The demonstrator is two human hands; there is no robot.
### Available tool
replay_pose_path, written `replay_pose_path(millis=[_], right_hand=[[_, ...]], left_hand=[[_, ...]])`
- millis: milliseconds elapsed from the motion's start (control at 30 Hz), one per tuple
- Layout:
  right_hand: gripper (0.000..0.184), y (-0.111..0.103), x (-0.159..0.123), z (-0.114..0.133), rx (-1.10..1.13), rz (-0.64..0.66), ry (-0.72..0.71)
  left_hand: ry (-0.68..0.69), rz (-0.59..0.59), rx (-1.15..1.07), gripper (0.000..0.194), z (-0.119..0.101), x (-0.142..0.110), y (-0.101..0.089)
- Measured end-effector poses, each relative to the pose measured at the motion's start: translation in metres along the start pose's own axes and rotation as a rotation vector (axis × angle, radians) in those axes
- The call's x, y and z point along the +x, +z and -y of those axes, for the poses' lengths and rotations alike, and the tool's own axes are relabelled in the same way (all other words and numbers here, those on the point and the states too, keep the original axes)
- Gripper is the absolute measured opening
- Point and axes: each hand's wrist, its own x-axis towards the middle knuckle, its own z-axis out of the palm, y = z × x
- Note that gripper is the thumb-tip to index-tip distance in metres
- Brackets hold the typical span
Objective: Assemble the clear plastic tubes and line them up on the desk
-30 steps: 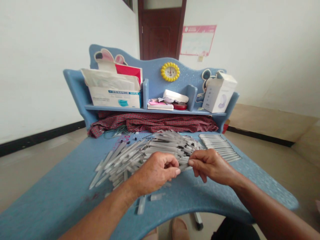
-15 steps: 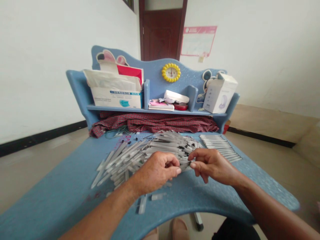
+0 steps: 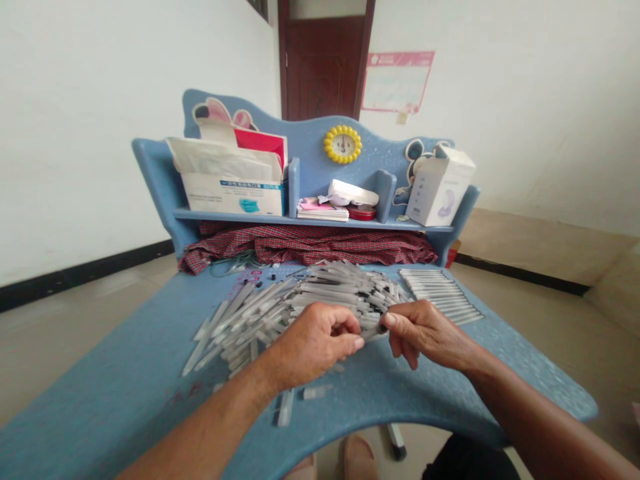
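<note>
My left hand [image 3: 327, 340] pinches a translucent pen barrel [image 3: 371, 333] between thumb and forefinger, just above the front of the desk. At the barrel's right end my right hand [image 3: 417, 333] closes thumb and forefinger on a small dark end piece [image 3: 383, 328]. Most of that piece is hidden by the fingers, so I cannot tell how far it sits in the barrel. Behind both hands lies a loose pile of translucent pen parts [image 3: 330, 290], some with dark ends. Several finished-looking pens [image 3: 443, 297] lie side by side in a row at the right.
The blue desk [image 3: 125, 373] has a curved front edge. Two loose clear pieces, a tube [image 3: 285, 408] and a short cap [image 3: 316, 393], lie near me. Checked cloth [image 3: 310, 245] is bunched under the shelf, which holds a mask box [image 3: 235, 190] and a white carton [image 3: 443, 187].
My right hand's thumb and forefinger have closed over the dark piece at the barrel's end, the forefinger curling in. My left hand has hardly moved.
</note>
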Motion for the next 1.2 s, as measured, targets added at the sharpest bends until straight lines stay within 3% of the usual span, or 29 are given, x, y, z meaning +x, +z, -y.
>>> replay_pose_path(millis=[133, 333, 600, 700, 1033, 1200], right_hand=[[0.039, 0.001, 0.000, 0.000, 0.081, -0.021, 0.019], [0.047, 0.004, 0.001, -0.002, 0.065, 0.000, 0.028], [0.047, 0.010, 0.004, -0.001, 0.184, -0.024, 0.109], [0.045, 0.011, 0.004, -0.002, 0.228, -0.023, 0.142], [0.044, 0.003, 0.008, 0.014, 0.110, -0.084, 0.090], [0.044, -0.014, 0.007, 0.012, -0.096, -0.235, -0.021]], left_hand=[[-0.003, 0.001, 0.015, 0.010, -0.001, 0.000, 0.000], [0.056, -0.029, 0.090, 0.005, 0.004, 0.002, 0.002], [0.354, -0.167, 0.535, 0.008, 0.007, 0.001, 0.004], [0.405, -0.191, 0.626, 0.007, 0.007, 0.000, 0.005], [0.337, -0.109, 0.730, 0.014, 0.006, 0.002, 0.001], [0.287, -0.246, 0.581, 0.012, 0.001, 0.001, -0.002]])
